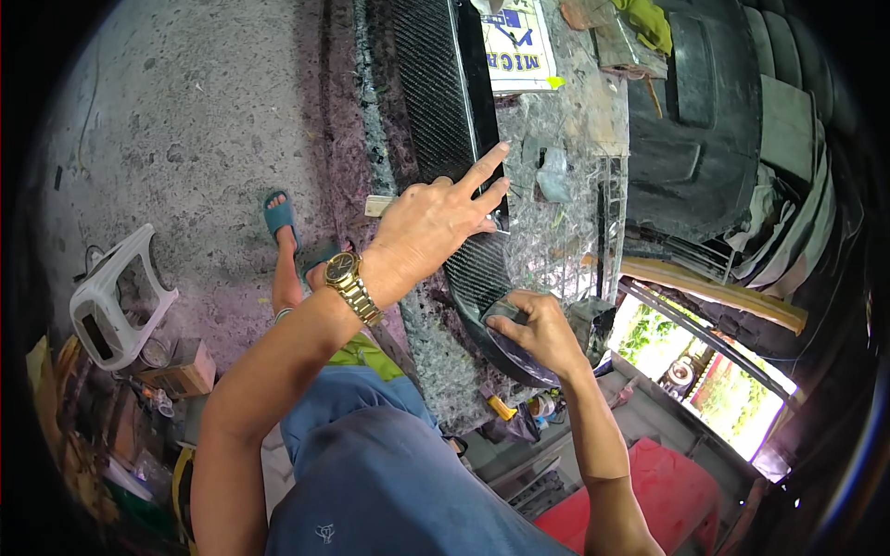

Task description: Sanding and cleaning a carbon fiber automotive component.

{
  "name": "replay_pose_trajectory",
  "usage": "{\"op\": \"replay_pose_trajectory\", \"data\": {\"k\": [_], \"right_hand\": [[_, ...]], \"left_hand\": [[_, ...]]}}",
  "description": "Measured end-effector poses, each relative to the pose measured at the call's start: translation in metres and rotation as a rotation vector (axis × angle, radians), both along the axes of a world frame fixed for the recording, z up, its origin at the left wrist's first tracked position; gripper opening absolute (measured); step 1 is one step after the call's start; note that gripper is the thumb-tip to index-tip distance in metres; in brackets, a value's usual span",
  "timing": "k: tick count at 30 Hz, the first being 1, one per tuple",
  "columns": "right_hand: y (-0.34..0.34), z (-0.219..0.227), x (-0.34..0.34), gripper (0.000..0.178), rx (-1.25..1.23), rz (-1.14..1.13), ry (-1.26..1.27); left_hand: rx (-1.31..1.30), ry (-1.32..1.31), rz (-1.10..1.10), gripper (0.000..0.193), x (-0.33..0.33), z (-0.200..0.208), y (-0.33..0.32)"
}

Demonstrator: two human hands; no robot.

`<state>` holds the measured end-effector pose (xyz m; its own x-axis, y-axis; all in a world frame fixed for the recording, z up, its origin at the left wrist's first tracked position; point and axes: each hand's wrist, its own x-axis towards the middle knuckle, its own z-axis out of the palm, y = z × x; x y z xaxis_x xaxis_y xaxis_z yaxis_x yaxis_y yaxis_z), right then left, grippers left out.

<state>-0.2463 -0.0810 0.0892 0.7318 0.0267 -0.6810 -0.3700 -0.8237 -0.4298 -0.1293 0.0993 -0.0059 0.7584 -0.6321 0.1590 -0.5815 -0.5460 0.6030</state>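
Observation:
A long black carbon-fibre part with a woven pattern lies along the workbench, its near end curving to the right. My left hand, with a gold watch on the wrist, rests across it. Its fingers are spread, the tips over the part's glossy black right side. At the curved end my right hand is closed, thumb against fingers, pressing a small grey piece that looks like sandpaper onto the surface. The fingers partly cover this piece. A pale flat strip pokes out beside my left hand.
The stained workbench carries a printed white bag and a grey scrap. A yellow-handled tool lies near the curved end. On the floor at left stands a white plastic stool. Red cloth is at lower right.

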Motion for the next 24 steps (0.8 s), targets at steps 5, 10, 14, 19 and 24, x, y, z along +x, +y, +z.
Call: {"op": "replay_pose_trajectory", "data": {"k": [5,10,14,19,24], "right_hand": [[0.006,-0.002,0.001,0.020,-0.045,0.064,-0.003],[0.012,-0.001,0.003,0.020,-0.069,0.116,-0.018],[0.007,0.002,-0.002,0.018,-0.077,0.144,-0.045],[0.006,0.007,-0.002,0.016,-0.062,0.145,-0.091],[0.006,0.038,-0.010,0.038,-0.187,0.325,0.148]], "left_hand": [[-0.008,-0.016,0.010,0.052,-0.001,-0.002,0.000],[-0.002,-0.014,0.009,0.051,-0.001,-0.003,0.002],[-0.022,-0.008,0.013,0.050,-0.002,-0.002,-0.001],[-0.041,-0.020,0.005,0.050,-0.002,0.000,-0.003],[-0.023,0.002,0.012,0.050,-0.003,-0.004,0.004]]}}
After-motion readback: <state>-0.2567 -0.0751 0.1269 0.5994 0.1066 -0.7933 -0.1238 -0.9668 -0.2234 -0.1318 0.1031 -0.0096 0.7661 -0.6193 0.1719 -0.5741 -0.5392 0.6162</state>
